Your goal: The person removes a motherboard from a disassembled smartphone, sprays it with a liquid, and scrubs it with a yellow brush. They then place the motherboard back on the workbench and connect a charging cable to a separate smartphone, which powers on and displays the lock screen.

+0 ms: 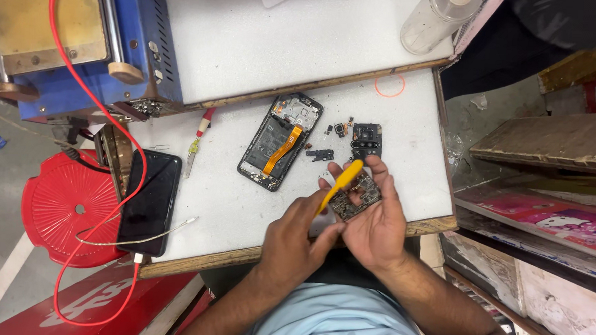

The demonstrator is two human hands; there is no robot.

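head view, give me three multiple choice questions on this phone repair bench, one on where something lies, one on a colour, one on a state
1. Where does the opened phone lie?
A. on the white worktop, ahead of the hands
B. on the red stool
C. on top of the blue machine

2. What colour is the pry tool in the left hand?
A. green
B. yellow
C. black

3. In what state is the circuit board?
A. seated inside the phone
B. lying loose on the worktop
C. held up in the right hand

Answers:
1 A, the phone rests back-open on the white surface beyond both hands.
2 B, the slim tool between the left fingers is plainly yellow.
3 C, the right hand's fingers grip the board above the bench edge, apart from the phone.
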